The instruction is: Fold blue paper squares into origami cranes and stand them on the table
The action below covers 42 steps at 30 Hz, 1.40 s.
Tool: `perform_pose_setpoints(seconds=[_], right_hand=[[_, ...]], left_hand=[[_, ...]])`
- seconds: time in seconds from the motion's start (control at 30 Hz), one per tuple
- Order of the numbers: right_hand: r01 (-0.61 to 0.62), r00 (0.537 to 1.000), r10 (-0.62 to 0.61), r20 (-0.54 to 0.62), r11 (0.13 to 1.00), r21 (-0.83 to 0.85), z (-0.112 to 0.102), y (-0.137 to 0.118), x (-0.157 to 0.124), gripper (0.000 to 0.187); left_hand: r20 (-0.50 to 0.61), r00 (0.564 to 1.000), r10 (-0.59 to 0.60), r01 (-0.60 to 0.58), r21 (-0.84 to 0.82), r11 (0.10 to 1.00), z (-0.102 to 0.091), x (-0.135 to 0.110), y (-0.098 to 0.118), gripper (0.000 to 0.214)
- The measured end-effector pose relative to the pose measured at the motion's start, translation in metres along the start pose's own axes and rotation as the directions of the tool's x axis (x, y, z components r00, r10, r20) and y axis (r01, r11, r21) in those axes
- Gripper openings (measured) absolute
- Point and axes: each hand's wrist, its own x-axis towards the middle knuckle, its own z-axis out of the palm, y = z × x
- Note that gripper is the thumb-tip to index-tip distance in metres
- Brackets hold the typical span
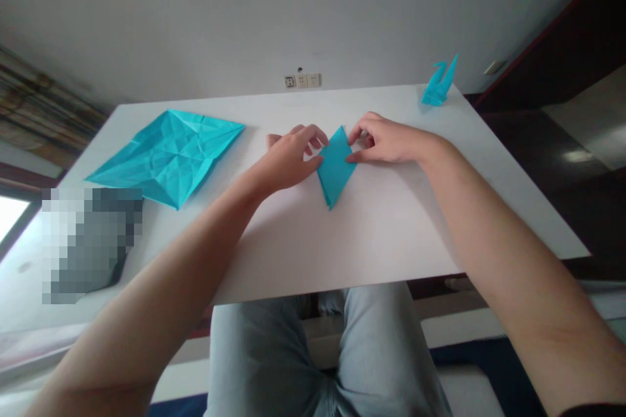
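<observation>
A small turquoise sheet of origami paper [336, 168], folded into a narrow diamond, lies on the white table between my hands. One tip points toward the wall and the layered lower tip points toward me. My left hand [293, 155] has its thumb and fingers bent at the diamond's left edge. From the right, my right hand [379, 140] pinches the opposite edge near the upper half, its other fingers curled in. The fingertips cover parts of both side edges.
An unfolded, creased turquoise sheet [178, 155] spreads over the table's left side. A folded turquoise paper crane [439, 86] stands at the back right corner. Wall sockets [302, 81] sit just above the table's rear edge. The white table [313, 254] ends in front of my legs.
</observation>
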Motion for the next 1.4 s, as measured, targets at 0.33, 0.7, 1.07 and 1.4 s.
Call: perform_pose_setpoints(seconds=[0.33, 0.7, 1.07, 1.4], right_hand=[[0.127, 0.988, -0.132, 0.077, 0.99, 0.065, -0.005, -0.004, 0.003, 0.056], [-0.049, 0.997, 0.032, 0.074, 0.967, 0.251, -0.004, -0.006, 0.0, 0.072], [0.102, 0.979, -0.137, 0.153, 0.97, 0.219, -0.008, 0.001, 0.002, 0.034], [0.126, 0.966, -0.165, 0.2, 0.973, 0.192, -0.008, 0.004, 0.001, 0.041]], left_hand=[[0.164, 0.975, 0.15, -0.128, -0.132, 0.983, -0.012, 0.004, -0.009, 0.044], [-0.153, 0.987, 0.054, -0.073, -0.123, 0.99, 0.019, 0.009, -0.014, 0.057], [-0.151, 0.978, 0.146, -0.156, -0.062, 0.986, 0.019, 0.007, -0.006, 0.035], [-0.091, 0.967, 0.238, -0.243, -0.042, 0.969, 0.017, 0.009, -0.01, 0.029]])
